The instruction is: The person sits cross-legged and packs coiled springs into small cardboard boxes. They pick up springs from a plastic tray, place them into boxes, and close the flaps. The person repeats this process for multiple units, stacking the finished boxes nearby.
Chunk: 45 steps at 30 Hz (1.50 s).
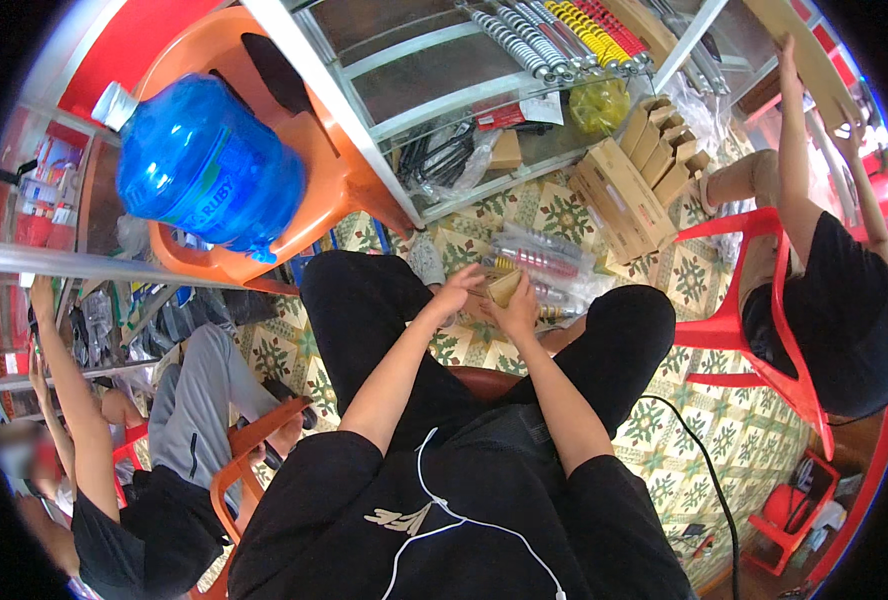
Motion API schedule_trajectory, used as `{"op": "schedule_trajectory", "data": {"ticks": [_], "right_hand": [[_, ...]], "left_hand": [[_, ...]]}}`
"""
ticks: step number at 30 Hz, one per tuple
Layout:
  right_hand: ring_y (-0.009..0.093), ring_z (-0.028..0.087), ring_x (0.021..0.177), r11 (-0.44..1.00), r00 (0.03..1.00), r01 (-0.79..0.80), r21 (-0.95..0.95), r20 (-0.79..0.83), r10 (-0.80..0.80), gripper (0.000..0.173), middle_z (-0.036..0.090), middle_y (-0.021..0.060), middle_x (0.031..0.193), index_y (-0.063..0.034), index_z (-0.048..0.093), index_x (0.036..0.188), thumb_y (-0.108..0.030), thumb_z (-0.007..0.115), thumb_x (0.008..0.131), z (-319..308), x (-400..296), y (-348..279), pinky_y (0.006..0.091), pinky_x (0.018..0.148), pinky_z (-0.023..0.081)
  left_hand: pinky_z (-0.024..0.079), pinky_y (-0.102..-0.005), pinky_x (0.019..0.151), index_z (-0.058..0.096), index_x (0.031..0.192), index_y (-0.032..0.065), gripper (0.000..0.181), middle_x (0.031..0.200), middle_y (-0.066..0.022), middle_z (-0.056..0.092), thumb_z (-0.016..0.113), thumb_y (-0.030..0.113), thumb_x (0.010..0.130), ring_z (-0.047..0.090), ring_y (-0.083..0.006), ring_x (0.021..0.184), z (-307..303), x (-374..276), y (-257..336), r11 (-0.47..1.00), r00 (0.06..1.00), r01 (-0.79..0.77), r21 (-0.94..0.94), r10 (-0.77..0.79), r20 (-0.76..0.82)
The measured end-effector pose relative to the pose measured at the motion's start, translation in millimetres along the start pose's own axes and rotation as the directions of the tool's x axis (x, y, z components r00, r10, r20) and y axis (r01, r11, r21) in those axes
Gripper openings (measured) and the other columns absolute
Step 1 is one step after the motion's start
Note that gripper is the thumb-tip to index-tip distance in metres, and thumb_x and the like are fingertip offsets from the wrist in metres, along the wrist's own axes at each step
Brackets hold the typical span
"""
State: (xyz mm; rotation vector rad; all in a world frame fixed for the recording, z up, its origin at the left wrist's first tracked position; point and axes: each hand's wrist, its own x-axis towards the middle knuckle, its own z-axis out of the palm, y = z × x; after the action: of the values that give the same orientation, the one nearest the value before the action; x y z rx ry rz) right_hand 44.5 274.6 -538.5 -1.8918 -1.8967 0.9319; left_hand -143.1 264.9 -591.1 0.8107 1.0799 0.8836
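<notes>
My right hand (516, 306) grips a narrow brown cardboard box (502, 288) between my knees, its end facing up at me. Just left of the box, my left hand (453, 294) has its fingers spread toward the cardboard; whether the fingertips touch it is hard to make out. Beyond both hands, several shock absorbers (545, 262) with red and yellow springs lie on the tiled floor in clear plastic wrapping. The lower part of the box is partly hidden by my hands.
Brown cardboard boxes (624, 199) stand beyond my right knee. Shock absorbers (519, 37) line a glass cabinet shelf. A blue water bottle (211, 161) rests on an orange chair (346, 176). People sit on both sides, one on a red chair (781, 300). A black cable (703, 450) crosses the floor.
</notes>
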Motion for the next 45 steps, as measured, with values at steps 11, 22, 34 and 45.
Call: {"op": "schedule_trajectory", "data": {"ticks": [11, 22, 34, 45], "right_hand": [[0.038, 0.033, 0.129, 0.941, 0.937, -0.338, -0.004, -0.098, 0.336, 0.105, 0.04, 0.0191, 0.132, -0.0086, 0.03, 0.136, -0.035, 0.089, 0.054, 18, 11, 67, 0.0528, 0.105, 0.032], [0.038, 0.031, 0.131, 0.918, 0.917, -0.392, 0.06, -0.054, 0.395, 0.108, 0.035, 0.0183, 0.136, -0.0061, 0.026, 0.141, -0.023, 0.089, 0.056, -2, 8, 80, 0.0571, 0.104, 0.03], [0.042, 0.039, 0.123, 0.923, 0.916, -0.381, 0.058, -0.107, 0.386, 0.094, 0.043, 0.0223, 0.125, -0.0044, 0.031, 0.138, -0.006, 0.08, 0.058, -13, 14, 77, 0.0478, 0.1, 0.038], [0.032, 0.048, 0.122, 0.887, 0.886, -0.462, 0.006, 0.045, 0.461, 0.099, 0.051, 0.0162, 0.126, -0.0045, 0.042, 0.134, -0.052, 0.085, 0.059, -54, 30, 38, 0.0492, 0.096, 0.037]], "left_hand": [[0.042, -0.0397, 0.094, 0.053, 0.131, 0.0056, 0.044, 0.126, -0.0154, 0.057, 0.043, 0.009, 0.088, 0.054, -0.0289, 0.117, -58, 61, -85, 0.95, 0.717, 0.306, -0.069, -0.278, -0.639], [0.041, -0.0479, 0.093, 0.041, 0.135, 0.007, 0.046, 0.133, -0.0159, 0.05, 0.052, 0.022, 0.092, 0.048, -0.0301, 0.122, -29, 99, -95, 0.786, 0.567, 0.601, -0.145, -0.547, -0.616], [0.039, -0.048, 0.099, 0.038, 0.14, 0.0115, 0.059, 0.136, -0.0126, 0.048, 0.063, 0.032, 0.091, 0.047, -0.0296, 0.123, -54, 118, -149, 0.771, 0.606, 0.574, -0.276, -0.627, -0.489], [0.043, -0.0419, 0.091, 0.053, 0.122, 0.0149, 0.049, 0.114, -0.0043, 0.052, 0.06, 0.051, 0.09, 0.049, -0.0204, 0.1, -81, 124, -173, 0.697, 0.589, 0.665, -0.266, -0.71, -0.386]]}}
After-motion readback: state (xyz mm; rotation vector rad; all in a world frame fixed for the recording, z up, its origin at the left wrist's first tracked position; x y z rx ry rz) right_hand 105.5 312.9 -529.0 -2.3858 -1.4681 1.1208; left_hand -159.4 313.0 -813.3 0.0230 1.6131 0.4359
